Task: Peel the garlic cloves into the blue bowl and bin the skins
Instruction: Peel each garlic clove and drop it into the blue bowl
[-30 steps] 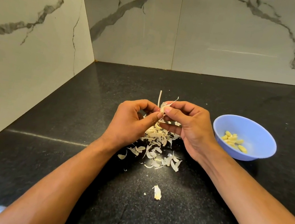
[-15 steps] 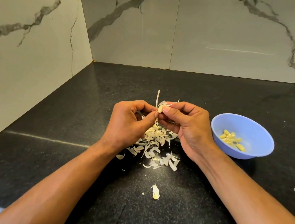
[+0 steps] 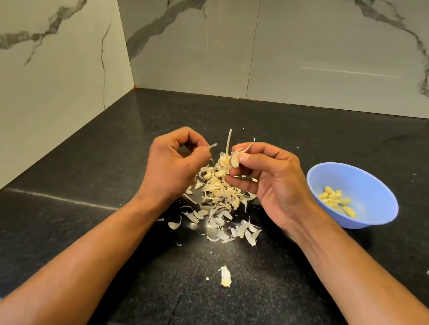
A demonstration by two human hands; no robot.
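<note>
Pinching a garlic clove [image 3: 233, 162] between thumb and fingertips, the right hand [image 3: 269, 183] hovers above the skin pile [image 3: 219, 191]. At nine o'clock of it, apart, the left hand [image 3: 171, 166] pinches a skin sliver [image 3: 212, 146]. Peeled cloves [image 3: 336, 201] lie in the blue bowl [image 3: 318, 177] at three o'clock.
</note>
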